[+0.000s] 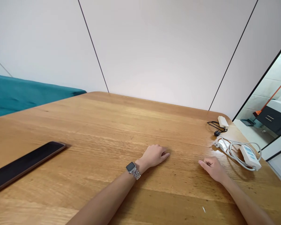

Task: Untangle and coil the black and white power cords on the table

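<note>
Both of my hands rest on a wide wooden table. My left hand lies near the table's middle with its fingers curled under and nothing in them; a silver watch sits on that wrist. My right hand rests a little to the right, loosely curled with the thumb pointing left, and it holds nothing. Just beyond the right hand lies a white power strip with its coiled white cable.
A dark tablet or tray with a brown rim lies at the left. A small white adapter with a black cable sits at the far right corner. A teal cushion lies beyond the table's left edge. White wall panels stand behind.
</note>
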A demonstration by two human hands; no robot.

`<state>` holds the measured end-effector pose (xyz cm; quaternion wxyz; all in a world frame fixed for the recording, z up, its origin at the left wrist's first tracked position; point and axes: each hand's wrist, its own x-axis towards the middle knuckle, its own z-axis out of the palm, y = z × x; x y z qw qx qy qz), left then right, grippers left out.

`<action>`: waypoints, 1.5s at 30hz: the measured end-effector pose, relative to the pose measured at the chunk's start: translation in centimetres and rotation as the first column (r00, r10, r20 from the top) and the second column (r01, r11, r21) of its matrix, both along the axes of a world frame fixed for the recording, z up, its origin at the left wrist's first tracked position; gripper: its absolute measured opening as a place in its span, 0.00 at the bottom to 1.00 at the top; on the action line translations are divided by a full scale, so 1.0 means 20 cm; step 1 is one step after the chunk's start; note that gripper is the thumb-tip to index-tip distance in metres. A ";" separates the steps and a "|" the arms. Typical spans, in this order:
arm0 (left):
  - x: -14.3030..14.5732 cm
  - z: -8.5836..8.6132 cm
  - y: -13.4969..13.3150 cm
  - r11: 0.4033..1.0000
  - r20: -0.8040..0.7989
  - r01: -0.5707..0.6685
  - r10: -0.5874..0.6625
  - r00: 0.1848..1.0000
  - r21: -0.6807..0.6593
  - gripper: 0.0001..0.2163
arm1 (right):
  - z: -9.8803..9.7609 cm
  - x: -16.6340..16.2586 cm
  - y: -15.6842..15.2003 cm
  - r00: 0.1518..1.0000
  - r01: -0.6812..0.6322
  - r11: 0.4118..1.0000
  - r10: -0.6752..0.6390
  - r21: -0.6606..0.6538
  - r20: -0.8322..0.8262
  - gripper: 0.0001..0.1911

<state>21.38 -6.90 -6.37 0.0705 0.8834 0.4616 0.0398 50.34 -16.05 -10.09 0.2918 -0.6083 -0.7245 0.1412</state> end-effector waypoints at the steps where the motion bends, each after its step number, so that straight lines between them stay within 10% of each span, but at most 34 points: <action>1: 0.00 0.00 0.00 1.000 0.001 0.004 -0.004 1.000 0.001 0.17 | 0.00 0.00 0.00 1.000 0.000 1.000 0.000 -0.001 0.001 0.26; 13: 0.00 -0.02 0.01 1.000 0.031 0.013 -0.014 0.999 0.012 0.17 | 0.01 0.00 -0.02 0.986 0.165 0.985 -0.165 0.053 -0.011 0.24; 22: 0.00 -0.01 0.00 1.000 0.058 0.006 -0.006 0.998 -0.006 0.16 | 0.29 0.36 0.42 0.561 0.676 0.725 -0.624 0.134 0.544 0.21; 29: 0.00 -0.02 0.00 0.999 0.092 -0.012 0.015 0.996 -0.034 0.16 | 0.33 0.45 0.62 0.596 0.717 0.682 -0.497 -0.141 0.630 0.19; 33: 0.00 -0.01 0.00 0.999 0.081 -0.023 0.027 0.996 -0.042 0.16 | 0.59 0.45 0.62 0.716 0.645 0.757 -0.551 -0.105 0.429 0.17; 38: -0.01 -0.02 0.01 0.998 0.116 -0.029 0.036 0.993 -0.060 0.16 | 1.06 0.34 0.55 0.802 0.553 0.833 -0.533 -0.002 -0.269 0.19; 42: 0.02 0.01 -0.02 0.998 0.393 -0.042 0.058 0.918 -0.048 0.13 | 1.24 0.09 0.40 0.879 0.368 0.923 -0.307 0.109 -0.364 0.21; 45: 0.14 0.14 -0.10 1.000 0.711 0.004 -0.025 0.703 0.031 0.19 | 1.22 -0.18 0.28 0.973 0.100 0.991 -0.079 0.091 -0.215 0.21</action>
